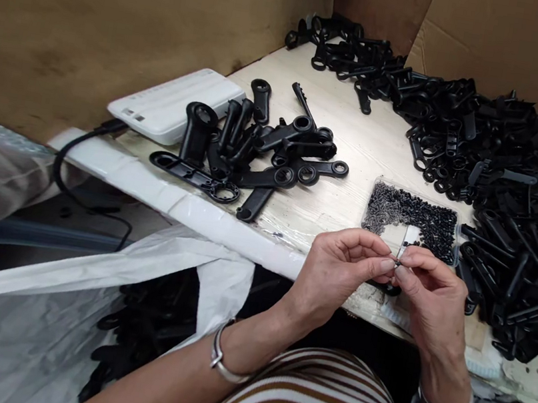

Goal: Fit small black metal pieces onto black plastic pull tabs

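My left hand (334, 268) and my right hand (436, 300) meet near the table's front edge, thumbs and forefingers pinched together. Between the fingertips sits a tiny dark piece (397, 264), too small to name. Just behind the hands lies a clear shallow box (457, 235) with two kinds of contents: small metal springs or similar bits (380, 206) on the left, and little black pieces (435, 220) on the right. Part of a black object (386, 288) shows beneath the fingers, mostly hidden.
A loose group of black plastic handle-like parts (256, 149) lies left of the box. Beside it is a white power bank (174, 106) with a black cable (65, 161). A big heap of black parts (520, 178) fills the right. Below the edge hangs a white bag (84, 288) holding black parts.
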{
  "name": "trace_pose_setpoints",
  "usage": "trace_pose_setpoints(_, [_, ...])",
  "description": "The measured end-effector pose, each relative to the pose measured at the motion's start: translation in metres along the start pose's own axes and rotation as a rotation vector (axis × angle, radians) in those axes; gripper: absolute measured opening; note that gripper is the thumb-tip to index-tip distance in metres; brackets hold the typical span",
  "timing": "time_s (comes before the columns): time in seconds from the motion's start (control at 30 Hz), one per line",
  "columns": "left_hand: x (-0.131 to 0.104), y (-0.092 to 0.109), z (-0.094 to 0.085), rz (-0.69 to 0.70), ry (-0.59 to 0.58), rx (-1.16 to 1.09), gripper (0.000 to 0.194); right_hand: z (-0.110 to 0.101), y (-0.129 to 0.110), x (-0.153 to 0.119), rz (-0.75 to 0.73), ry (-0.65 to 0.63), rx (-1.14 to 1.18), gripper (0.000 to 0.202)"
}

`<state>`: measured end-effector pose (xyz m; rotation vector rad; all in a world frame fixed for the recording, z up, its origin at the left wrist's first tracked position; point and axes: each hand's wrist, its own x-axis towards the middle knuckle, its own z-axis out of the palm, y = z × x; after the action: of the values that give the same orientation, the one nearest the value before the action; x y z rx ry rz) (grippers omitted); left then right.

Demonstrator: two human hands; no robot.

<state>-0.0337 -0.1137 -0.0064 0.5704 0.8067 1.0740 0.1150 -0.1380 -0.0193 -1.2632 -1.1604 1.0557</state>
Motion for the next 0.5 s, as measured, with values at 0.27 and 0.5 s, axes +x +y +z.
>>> trace_pose_setpoints(0.27, [-0.002,-0.003,0.002,0.133,0.021,0.159,0.009,0.004,-0.012,-0.011,-0.252,0.122,-0.508,0.004])
trace_pose_setpoints(0.5, [-0.004,-0.004,-0.002,0.393,0.004,0.520,0.006,0.001,-0.020,-0.015,-0.646,-0.001,-0.892,0.024])
